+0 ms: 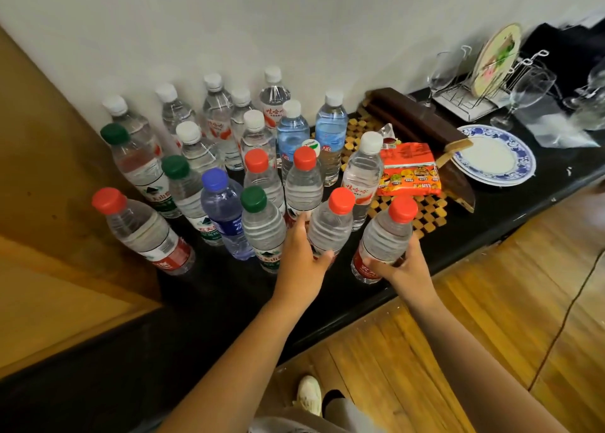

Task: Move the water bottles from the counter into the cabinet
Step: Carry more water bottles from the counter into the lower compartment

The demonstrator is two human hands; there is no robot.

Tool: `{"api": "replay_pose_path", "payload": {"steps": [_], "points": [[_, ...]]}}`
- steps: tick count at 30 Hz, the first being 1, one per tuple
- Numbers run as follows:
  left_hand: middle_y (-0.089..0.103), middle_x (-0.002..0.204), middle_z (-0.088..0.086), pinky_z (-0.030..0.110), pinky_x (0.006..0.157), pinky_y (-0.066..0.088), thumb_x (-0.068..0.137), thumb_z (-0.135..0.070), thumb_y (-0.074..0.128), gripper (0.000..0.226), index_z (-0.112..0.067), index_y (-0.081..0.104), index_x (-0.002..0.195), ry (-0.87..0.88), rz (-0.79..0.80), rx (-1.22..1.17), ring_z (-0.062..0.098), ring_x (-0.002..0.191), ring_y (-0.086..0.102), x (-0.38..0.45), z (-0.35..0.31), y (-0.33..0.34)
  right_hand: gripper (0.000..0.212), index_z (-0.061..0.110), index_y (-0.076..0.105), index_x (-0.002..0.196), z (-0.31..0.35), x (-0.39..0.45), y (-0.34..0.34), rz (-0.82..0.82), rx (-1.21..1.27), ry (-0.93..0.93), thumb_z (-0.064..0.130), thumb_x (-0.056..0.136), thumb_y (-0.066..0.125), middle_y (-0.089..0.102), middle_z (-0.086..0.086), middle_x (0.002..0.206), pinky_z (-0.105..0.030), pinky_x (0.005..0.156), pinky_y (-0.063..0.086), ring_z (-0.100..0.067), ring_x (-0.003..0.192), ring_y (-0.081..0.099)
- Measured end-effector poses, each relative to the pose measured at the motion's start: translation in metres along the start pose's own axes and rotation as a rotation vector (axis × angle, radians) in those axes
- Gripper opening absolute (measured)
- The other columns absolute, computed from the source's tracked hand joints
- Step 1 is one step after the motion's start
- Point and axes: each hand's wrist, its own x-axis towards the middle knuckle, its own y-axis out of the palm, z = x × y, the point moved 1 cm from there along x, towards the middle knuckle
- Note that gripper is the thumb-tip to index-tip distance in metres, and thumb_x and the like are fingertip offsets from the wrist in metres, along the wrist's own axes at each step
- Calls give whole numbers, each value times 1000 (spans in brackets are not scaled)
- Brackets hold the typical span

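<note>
Both hands are gripping bottles: the left hand (pixel 302 252) one red-capped bottle (pixel 330 226), the right hand (pixel 401 269) another bottle (pixel 383 239). Lifting them off the table (pixel 229 295) likely comes next.

Water bottles (pixel 226 157) crowd the counter (pixel 209 301); plate (pixel 494 154) right of them.

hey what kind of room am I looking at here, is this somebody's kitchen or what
Probably a home kitchen or dining sideboard. A long black counter against a white wall carries a wire dish rack with stemmed wine glasses, a blue-and-white patterned plate, and a red-orange snack packet beside many plastic water bottles.
</note>
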Motion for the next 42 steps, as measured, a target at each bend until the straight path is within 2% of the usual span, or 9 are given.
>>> {"api": "replay_pose_path", "payload": {"steps": [7,11,14,18,22,26,33,39,42], "points": [[39,132,-2,19,93,31,73,-23,77,76,-23,32,134,72,-41,115,12,123,40,3,-6,2,74,32,37,128,-9,1,-3,24,-28,-2,16,69,79,53,23,114,-3,78,39,20,103,49],[39,118,-9,-8,75,31,74,-13,76,75,-13,25,129,63,0,18,4,111,42,-1,-6,5,73,39,37,123,-9,0,-5,14,-66,4,19,69,80,53,32,105,-4,72,42,24,98,49],[43,128,0,-3,78,33,74,-13,75,79,-16,21,132,48,0,-32,8,116,44,-9,0,2,74,37,36,124,-6,-2,-5,-11,-103,4,19,68,80,51,36,102,-9,76,37,26,96,47],[48,129,-6,5,91,38,72,-13,75,81,-24,26,135,31,62,-133,2,120,45,-29,7,-12,73,35,36,124,-3,-15,-2,-4,-175,-8,24,67,80,53,30,105,-7,76,37,23,97,49],[48,124,-19,-5,88,30,72,-16,76,78,-56,27,118,45,124,-166,-11,119,43,-61,15,-21,72,33,40,118,-2,-38,8,23,-222,-23,19,62,83,56,27,101,1,71,40,24,94,50],[47,122,-24,-3,88,33,72,-18,76,76,-57,29,117,-15,103,-249,-16,115,43,-93,31,-37,68,33,45,112,2,-62,31,97,-202,-26,18,60,85,61,20,100,0,73,42,16,95,55],[51,111,-33,12,91,44,73,-17,76,68,-43,34,119,-139,-140,-359,-10,111,50,-147,93,-128,65,41,47,101,22,-94,123,312,-203,-57,12,57,86,62,19,97,-3,71,46,13,96,57],[47,108,-41,3,90,38,70,-32,71,62,-35,39,123,-137,-354,-353,-12,111,48,-185,135,-229,71,37,47,111,43,-107,210,463,-167,-57,13,57,86,60,20,105,-17,85,46,7,100,57],[49,103,-44,7,90,42,68,-27,69,62,-34,38,121,-146,-443,-364,-15,109,49,-201,157,-282,67,40,49,106,54,-118,256,531,-160,-80,11,58,85,63,26,102,-18,82,46,9,99,58]]}}
